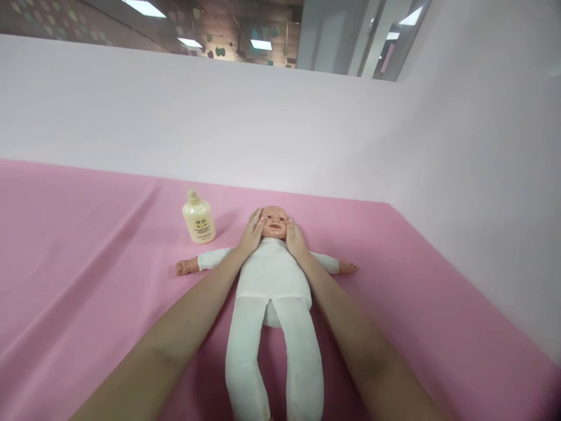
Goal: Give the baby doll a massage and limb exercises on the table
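Doll (274,269): face-up
Left hand (251,233): open, I'm cupping doll's cheek
Right hand (296,240): open, opposite cheek
Bottle (199,220): upright, near doll's head

Your fingers (255,221) cover the head's sides on the white-clothed baby doll (274,269). The bottom edge crops its legs (245,356) and your bare forearms (179,339). You can't read the small print on the pale-yellow, rounded bottle (198,219).

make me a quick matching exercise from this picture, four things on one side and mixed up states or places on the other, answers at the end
1. bottle
2. doll
3. cloth
4. hands

A. on either side of the head
B. pink, spread underneath
C. upright, pale yellow
D. lying on its back

Pairs: 1-C, 2-D, 3-B, 4-A
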`<control>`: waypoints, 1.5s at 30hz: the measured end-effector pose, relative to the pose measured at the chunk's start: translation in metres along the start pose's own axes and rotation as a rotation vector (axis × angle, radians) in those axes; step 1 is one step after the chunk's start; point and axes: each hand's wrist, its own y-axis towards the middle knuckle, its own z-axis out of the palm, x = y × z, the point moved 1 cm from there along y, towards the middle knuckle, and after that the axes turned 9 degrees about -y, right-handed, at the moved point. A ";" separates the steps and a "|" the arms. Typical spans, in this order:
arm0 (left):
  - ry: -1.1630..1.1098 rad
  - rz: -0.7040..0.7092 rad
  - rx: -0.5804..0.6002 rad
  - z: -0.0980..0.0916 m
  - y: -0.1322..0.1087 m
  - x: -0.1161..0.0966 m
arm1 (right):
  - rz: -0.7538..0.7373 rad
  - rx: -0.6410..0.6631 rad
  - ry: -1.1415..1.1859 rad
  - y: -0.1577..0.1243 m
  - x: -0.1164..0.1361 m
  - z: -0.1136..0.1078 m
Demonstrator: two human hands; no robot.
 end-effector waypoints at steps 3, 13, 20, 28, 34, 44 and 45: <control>-0.105 -0.036 -0.052 0.000 0.005 0.009 | 0.086 -0.012 0.026 0.002 -0.003 -0.001; -0.116 -0.093 -0.150 -0.003 0.010 0.024 | 0.172 0.023 0.020 0.005 -0.007 -0.001; 0.170 0.216 -0.001 -0.005 -0.003 -0.007 | -0.009 0.164 -0.058 -0.002 0.001 -0.005; 0.208 0.171 0.118 -0.006 -0.005 -0.011 | -0.014 0.201 -0.040 -0.004 0.002 -0.009; 0.142 0.183 0.089 -0.006 -0.004 -0.007 | 0.039 0.166 -0.005 -0.001 -0.004 -0.004; 0.055 0.135 -0.023 -0.006 -0.002 -0.009 | 0.120 0.118 0.035 0.005 -0.015 -0.002; 0.048 0.121 -0.041 -0.006 -0.001 -0.011 | 0.119 0.115 0.033 0.006 -0.015 -0.002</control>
